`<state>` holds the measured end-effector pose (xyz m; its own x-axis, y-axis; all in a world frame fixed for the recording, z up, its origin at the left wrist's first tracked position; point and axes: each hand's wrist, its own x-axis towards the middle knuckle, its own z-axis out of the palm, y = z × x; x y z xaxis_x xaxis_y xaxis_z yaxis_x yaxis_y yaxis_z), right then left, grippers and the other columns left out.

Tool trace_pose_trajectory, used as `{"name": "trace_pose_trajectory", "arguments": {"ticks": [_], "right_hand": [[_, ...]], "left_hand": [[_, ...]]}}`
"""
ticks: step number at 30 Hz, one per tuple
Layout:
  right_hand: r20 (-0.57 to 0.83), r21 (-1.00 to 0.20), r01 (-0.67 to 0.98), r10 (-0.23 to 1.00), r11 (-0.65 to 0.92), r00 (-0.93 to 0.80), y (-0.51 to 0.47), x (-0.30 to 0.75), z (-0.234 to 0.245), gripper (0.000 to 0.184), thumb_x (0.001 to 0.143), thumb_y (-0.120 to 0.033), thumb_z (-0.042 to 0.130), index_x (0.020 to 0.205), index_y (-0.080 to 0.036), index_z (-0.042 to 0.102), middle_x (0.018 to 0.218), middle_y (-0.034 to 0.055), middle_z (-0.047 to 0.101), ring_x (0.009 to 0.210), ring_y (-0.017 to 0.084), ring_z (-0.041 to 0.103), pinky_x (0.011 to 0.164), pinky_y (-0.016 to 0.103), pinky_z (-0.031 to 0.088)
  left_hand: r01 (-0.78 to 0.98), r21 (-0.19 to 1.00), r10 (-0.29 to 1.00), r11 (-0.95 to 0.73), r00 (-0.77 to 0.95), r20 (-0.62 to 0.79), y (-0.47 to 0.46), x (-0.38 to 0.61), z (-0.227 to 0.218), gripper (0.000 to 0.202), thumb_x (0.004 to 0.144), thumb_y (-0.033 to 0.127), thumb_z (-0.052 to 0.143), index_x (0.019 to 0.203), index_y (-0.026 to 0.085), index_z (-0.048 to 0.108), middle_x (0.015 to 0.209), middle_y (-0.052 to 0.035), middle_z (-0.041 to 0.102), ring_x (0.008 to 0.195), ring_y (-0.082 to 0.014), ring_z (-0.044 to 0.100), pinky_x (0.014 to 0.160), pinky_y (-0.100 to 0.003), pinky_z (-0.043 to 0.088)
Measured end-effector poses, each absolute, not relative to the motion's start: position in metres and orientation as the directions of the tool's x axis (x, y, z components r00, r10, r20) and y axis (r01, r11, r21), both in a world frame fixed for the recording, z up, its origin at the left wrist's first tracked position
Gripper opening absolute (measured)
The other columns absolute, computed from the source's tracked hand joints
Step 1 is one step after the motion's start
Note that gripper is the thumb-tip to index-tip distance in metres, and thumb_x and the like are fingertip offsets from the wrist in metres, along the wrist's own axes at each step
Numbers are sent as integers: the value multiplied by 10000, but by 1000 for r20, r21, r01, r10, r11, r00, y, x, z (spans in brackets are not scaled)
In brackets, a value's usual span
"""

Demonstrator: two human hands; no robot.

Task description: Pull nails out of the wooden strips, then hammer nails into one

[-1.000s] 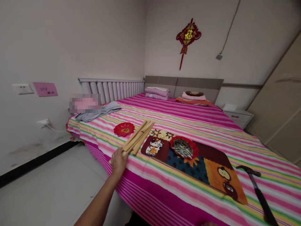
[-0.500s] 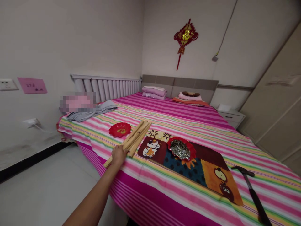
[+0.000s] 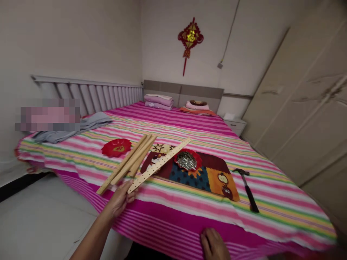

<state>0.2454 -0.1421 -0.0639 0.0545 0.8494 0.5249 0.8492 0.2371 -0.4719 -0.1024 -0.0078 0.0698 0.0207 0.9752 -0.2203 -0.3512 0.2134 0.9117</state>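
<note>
Your left hand [image 3: 120, 198] is clamped on the near end of the dotted slat [image 3: 159, 164], thumb and fingers about that tip. From this grip the slat's long axis runs away from you and to the right, slantwise across the left part of the board [image 3: 191, 180], with its far end just beyond the nail dish [image 3: 200, 159]; whether it touches the board below, you cannot tell from here. The left hand is plainly the nearer one: your right hand [image 3: 215, 245] lies well to the right of the grip and closer to you, at the bed's edge, fingers curled, and whether they close on anything cannot be told. Just beyond the grip and to its left lie the other sticks [image 3: 132, 162], with the red plate [image 3: 116, 147] past them. The hammer [image 3: 249, 191] lies far to the right of the grip, past the board.
</note>
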Motion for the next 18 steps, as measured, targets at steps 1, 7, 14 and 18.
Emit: {"name": "trace_pose_trajectory", "arguments": {"ticks": [1, 7, 14, 18], "right_hand": [[529, -446, 864, 847, 231, 46, -143, 245, -62, 320, 965, -389, 408, 778, -229, 612, 718, 38, 649, 676, 187, 622, 630, 285, 469], [556, -369, 912, 829, 180, 61, -146, 238, -52, 234, 955, -248, 410, 785, -214, 566, 716, 28, 615, 666, 186, 579, 610, 291, 417], [481, -390, 909, 875, 149, 63, -149, 237, -48, 175, 932, -207, 450, 777, -214, 530, 727, 22, 598, 687, 190, 553, 634, 293, 401], [467, -407, 900, 882, 155, 59, -150, 237, -45, 162, 932, -204, 452, 791, -215, 531, 740, 22, 602, 698, 189, 554, 643, 292, 402]], "left_hand": [[-356, 896, 963, 267, 67, -261, -7, -94, 68, 405, 575, 451, 815, 679, 143, 573, 515, 36, 522, 374, -27, 330, 358, -150, 255], [-196, 870, 872, 453, 303, -385, 15, -57, 53, 436, 573, 465, 811, 730, 125, 588, 511, 24, 542, 352, 6, 258, 337, -116, 157], [-21, 873, 846, 487, 259, -466, 60, -45, 62, 401, 573, 411, 826, 715, 140, 567, 476, 26, 532, 329, -10, 275, 323, -122, 156], [-6, 879, 868, 476, 160, -469, 93, -47, 67, 352, 630, 396, 794, 706, 152, 552, 457, 39, 513, 302, -17, 280, 304, -121, 159]]}}
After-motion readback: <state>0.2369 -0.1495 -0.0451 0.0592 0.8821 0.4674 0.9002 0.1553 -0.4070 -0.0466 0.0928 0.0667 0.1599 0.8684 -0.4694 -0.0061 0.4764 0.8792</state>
